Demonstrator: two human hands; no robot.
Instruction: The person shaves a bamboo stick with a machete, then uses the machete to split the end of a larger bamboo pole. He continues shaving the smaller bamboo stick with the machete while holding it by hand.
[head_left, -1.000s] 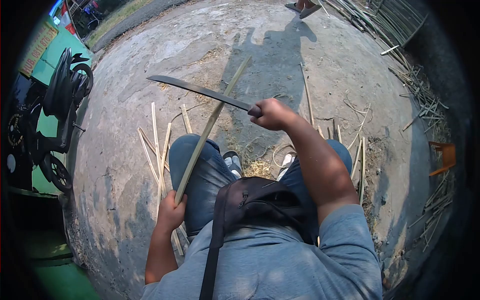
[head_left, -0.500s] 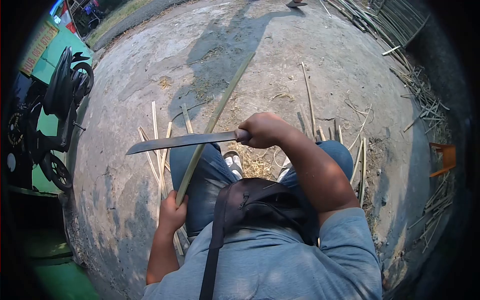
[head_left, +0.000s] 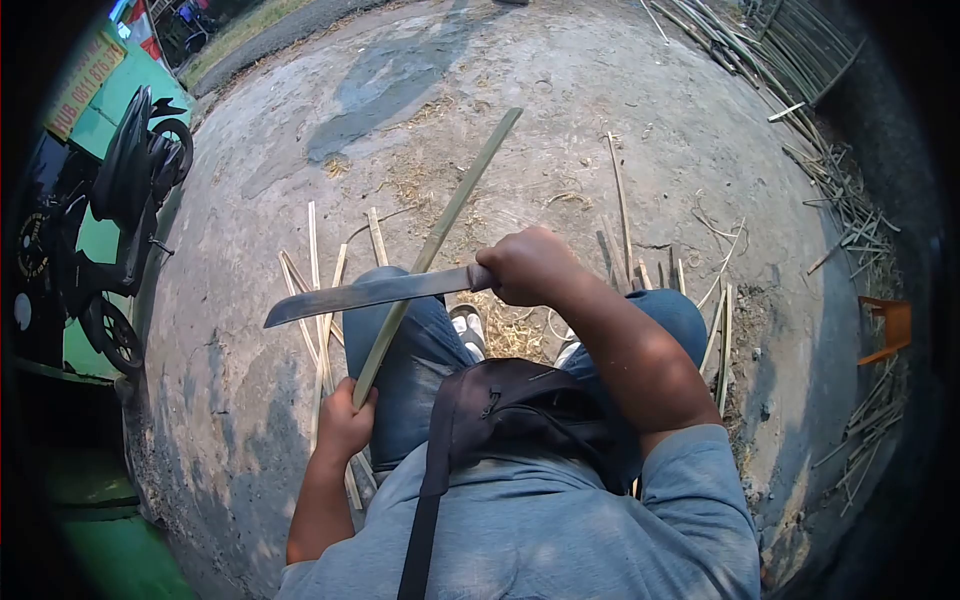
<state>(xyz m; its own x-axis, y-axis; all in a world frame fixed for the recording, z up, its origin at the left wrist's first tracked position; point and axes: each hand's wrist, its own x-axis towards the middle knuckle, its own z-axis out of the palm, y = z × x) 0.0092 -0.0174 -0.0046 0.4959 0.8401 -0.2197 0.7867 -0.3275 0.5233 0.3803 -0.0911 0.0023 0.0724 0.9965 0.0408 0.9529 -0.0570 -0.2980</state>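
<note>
My left hand point(head_left: 345, 420) is closed round the lower end of a long green bamboo strip point(head_left: 465, 190), which slants up and away to the right. In my right hand point(head_left: 532, 264) is the handle of a machete point(head_left: 345, 299). Its long blade points left and lies across the strip a little above my left knee, overlapping it in this view. Both hands are over my lap, with a dark bag point(head_left: 520, 410) strapped in front of me.
Pale bamboo strips point(head_left: 312, 250) lie by my left leg and more strips point(head_left: 727, 330) by my right. Shavings point(head_left: 515, 330) cover the ground between my feet. A motorbike point(head_left: 125, 200) stands at left, an orange stool point(head_left: 885, 330) at right. Bamboo poles point(head_left: 710, 40) lie at the far right.
The machete has shifted slightly right and down against the strip. Both hands keep their hold. At the top, a person's shadow has moved away, and the foot there has nearly left the view.
</note>
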